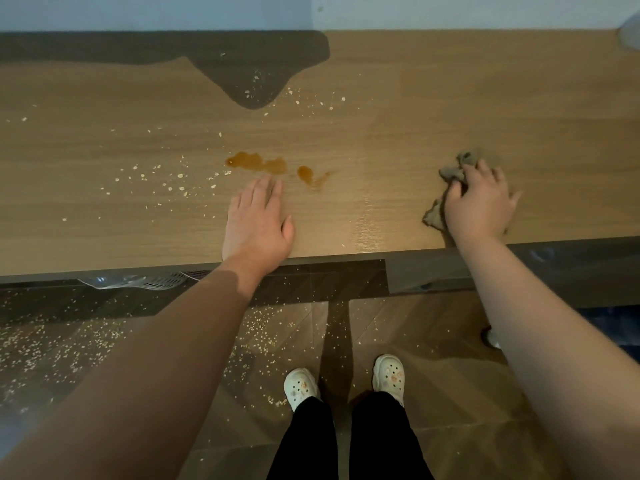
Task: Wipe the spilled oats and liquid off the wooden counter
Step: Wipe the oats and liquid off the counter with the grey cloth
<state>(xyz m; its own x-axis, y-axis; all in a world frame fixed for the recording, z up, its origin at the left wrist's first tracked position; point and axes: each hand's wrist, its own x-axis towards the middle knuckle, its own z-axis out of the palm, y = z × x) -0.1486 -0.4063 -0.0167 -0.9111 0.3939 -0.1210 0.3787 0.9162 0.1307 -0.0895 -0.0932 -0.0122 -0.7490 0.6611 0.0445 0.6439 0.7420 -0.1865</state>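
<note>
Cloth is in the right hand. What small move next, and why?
Probably sweep the right hand and its cloth leftward to the amber liquid: the puddles lie unwiped just beyond the flat left hand, with oats scattered further left.

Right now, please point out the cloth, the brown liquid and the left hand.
cloth (pixel 450 173): head view, bunched upper part.
brown liquid (pixel 249 161): head view, middle of the larger puddle.
left hand (pixel 258 221): head view, back of the hand.

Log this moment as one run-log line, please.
right hand: grips cloth on counter | left hand: flat on counter | amber spill, oats: unwiped
</note>
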